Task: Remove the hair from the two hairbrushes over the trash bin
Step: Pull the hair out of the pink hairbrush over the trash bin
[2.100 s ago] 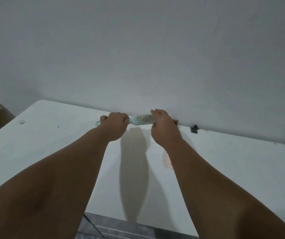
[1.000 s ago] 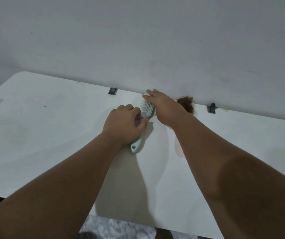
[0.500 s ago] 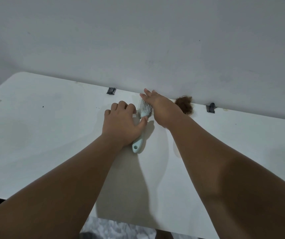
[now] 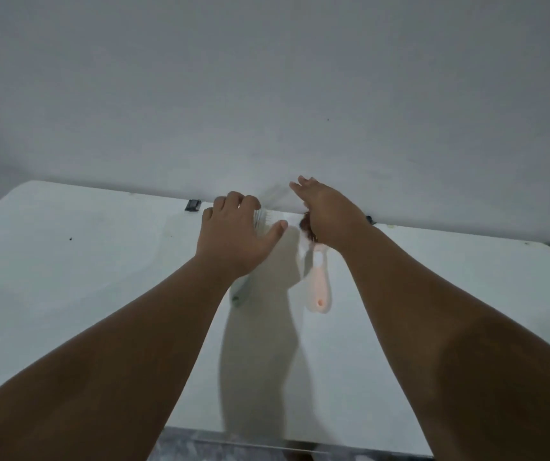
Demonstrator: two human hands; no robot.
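A mint-green hairbrush (image 4: 262, 224) lies on the white table (image 4: 67, 277), bristles up, its handle end showing below my wrist. My left hand (image 4: 237, 237) hovers over it with fingers spread, gripping nothing. A pink hairbrush (image 4: 318, 281) lies just to the right, handle toward me, with a clump of brown hair (image 4: 306, 224) on its head. My right hand (image 4: 327, 211) is palm down over that head with fingers stretched toward the wall; I cannot tell whether it touches the brush. No trash bin is in view.
The table stands against a plain grey wall (image 4: 267, 94). Two small black clips (image 4: 193, 205) (image 4: 369, 219) sit at its back edge. A strip of floor (image 4: 220, 450) shows below the near edge.
My left hand has let go of the green brush and spread open above it. My right hand has moved right, over the hairy head of the pink brush, whose handle now shows.
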